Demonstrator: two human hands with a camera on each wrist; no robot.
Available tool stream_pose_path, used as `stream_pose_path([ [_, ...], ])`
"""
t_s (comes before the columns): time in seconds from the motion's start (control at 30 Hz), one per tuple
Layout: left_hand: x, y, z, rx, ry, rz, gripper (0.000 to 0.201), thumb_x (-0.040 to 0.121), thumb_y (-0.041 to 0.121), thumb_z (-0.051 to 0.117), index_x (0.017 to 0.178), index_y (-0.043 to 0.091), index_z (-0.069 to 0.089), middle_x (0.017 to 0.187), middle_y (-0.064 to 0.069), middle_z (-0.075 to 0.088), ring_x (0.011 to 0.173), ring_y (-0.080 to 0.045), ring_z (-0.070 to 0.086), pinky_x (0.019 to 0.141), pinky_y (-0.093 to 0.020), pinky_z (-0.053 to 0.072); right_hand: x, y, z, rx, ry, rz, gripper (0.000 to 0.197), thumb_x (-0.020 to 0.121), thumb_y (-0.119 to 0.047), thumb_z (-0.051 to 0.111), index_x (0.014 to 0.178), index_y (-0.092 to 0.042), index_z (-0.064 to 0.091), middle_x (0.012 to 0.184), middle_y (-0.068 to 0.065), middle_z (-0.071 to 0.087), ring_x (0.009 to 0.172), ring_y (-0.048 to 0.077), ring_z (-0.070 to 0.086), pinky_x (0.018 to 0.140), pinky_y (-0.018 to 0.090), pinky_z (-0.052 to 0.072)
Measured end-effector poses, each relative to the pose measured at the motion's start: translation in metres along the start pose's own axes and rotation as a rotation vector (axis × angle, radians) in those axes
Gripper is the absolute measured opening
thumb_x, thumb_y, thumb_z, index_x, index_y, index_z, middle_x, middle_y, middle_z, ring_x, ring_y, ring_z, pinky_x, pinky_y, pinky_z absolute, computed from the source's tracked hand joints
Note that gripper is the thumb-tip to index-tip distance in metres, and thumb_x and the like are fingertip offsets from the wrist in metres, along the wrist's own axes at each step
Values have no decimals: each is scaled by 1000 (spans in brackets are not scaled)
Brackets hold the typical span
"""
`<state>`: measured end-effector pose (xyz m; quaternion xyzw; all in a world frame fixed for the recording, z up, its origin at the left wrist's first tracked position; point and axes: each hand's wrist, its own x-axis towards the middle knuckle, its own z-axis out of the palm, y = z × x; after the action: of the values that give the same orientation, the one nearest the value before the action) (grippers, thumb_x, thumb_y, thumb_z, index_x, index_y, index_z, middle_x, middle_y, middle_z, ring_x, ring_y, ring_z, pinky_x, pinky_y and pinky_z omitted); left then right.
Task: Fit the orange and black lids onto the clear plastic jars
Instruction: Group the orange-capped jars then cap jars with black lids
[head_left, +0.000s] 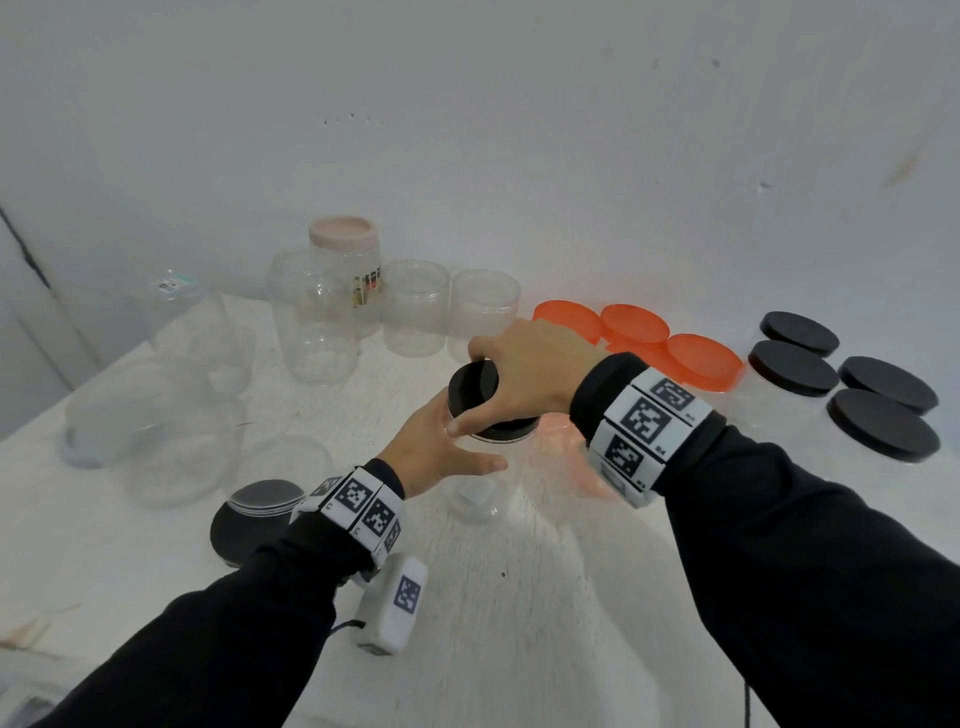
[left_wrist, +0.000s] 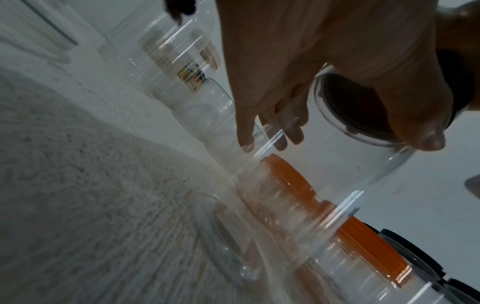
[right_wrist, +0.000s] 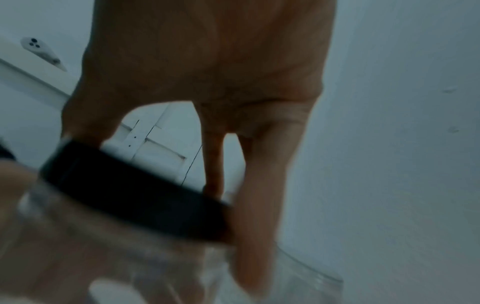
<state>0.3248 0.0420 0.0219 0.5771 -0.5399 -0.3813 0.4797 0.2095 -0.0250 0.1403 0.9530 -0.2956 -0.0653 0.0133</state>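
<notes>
A clear plastic jar (head_left: 480, 488) stands mid-table, and my left hand (head_left: 441, 447) grips its upper wall from the left. My right hand (head_left: 524, 374) comes from above and grips a black lid (head_left: 475, 387) that sits on the jar's mouth. In the left wrist view my left hand (left_wrist: 298, 115) wraps the clear jar (left_wrist: 337, 174), with the black lid (left_wrist: 358, 107) seen through the wall. In the blurred right wrist view my right hand (right_wrist: 161, 168) pinches the black lid's (right_wrist: 135, 195) rim above the jar (right_wrist: 116, 257).
Several orange-lidded jars (head_left: 696, 358) and black-lidded jars (head_left: 878, 421) stand at the right. Open clear jars (head_left: 415, 306) and a pink-lidded jar (head_left: 345, 234) line the back wall. More clear containers (head_left: 156, 426) lie at the left. Loose black lids (head_left: 249, 519) sit near my left wrist.
</notes>
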Motion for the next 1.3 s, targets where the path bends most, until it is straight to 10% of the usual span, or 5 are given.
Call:
stream_pose_path([
  [0.13, 2, 0, -3, 48, -20, 6, 67, 65, 14, 82, 113, 41, 45, 110, 18, 59, 103, 12, 52, 84, -11, 42, -3, 7, -8, 92, -293, -122, 83, 74, -42, 74, 142, -37, 26, 132, -2, 33, 112, 18, 42, 94, 37, 45],
  [0.67, -2, -1, 3, 18, 35, -2, 72, 60, 20, 85, 120, 30, 47, 110, 16, 59, 102, 6, 54, 84, -13, 43, 2, -3, 11, 160, 89, -8, 55, 72, -62, 65, 93, -12, 57, 80, 1, 55, 57, 9, 47, 44, 21, 34],
  [0.77, -3, -2, 3, 10, 24, 6, 87, 50, 37, 83, 127, 23, 47, 115, 13, 59, 109, 0, 53, 92, -19, 43, 4, -8, 15, 72, 136, 68, 60, 69, -74, 57, 72, -15, 47, 69, -2, 49, 58, 13, 47, 51, 25, 37],
  [0.97, 0, 0, 0, 112, 23, 1, 66, 63, 17, 84, 110, 39, 42, 107, 21, 55, 103, 6, 51, 83, -10, 40, -2, 0, -9, 65, -307, -128, 79, 75, -37, 74, 140, -38, 30, 130, 1, 36, 116, 23, 43, 94, 38, 46],
  [1.3, -2, -3, 4, 67, 53, 19, 78, 63, 19, 84, 130, 23, 43, 115, 14, 57, 109, 0, 51, 91, -19, 42, 3, -7, 14, -16, 113, 14, 61, 74, -73, 52, 87, -14, 52, 73, -2, 49, 70, 19, 53, 58, 28, 43],
])
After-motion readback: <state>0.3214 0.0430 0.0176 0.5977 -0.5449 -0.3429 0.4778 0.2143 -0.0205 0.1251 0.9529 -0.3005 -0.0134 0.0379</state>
